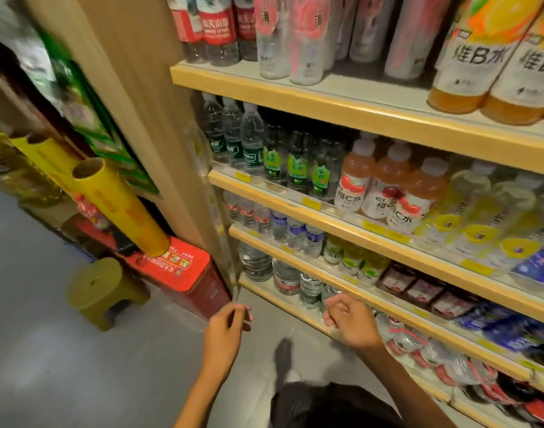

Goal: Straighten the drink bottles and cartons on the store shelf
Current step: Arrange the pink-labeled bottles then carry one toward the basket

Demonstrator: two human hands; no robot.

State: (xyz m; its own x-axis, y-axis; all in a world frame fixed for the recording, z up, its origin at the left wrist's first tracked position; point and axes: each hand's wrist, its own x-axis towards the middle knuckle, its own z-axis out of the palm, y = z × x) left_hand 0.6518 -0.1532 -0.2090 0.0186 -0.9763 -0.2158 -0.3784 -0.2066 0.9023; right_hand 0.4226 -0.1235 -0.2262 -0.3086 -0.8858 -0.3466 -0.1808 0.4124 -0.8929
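Water bottles (284, 278), upright on the bottom shelf (283, 303), are found just beyond the loosely curled, empty right hand (352, 322), nearer than the equally empty left hand (229, 327).

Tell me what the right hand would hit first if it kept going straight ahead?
Probably the clear water bottles on the lowest shelf, directly in front of the right hand, though depth is hard to judge.

packed bottles (310, 287) (bottom shelf (283, 299)), open floor (63, 366) left
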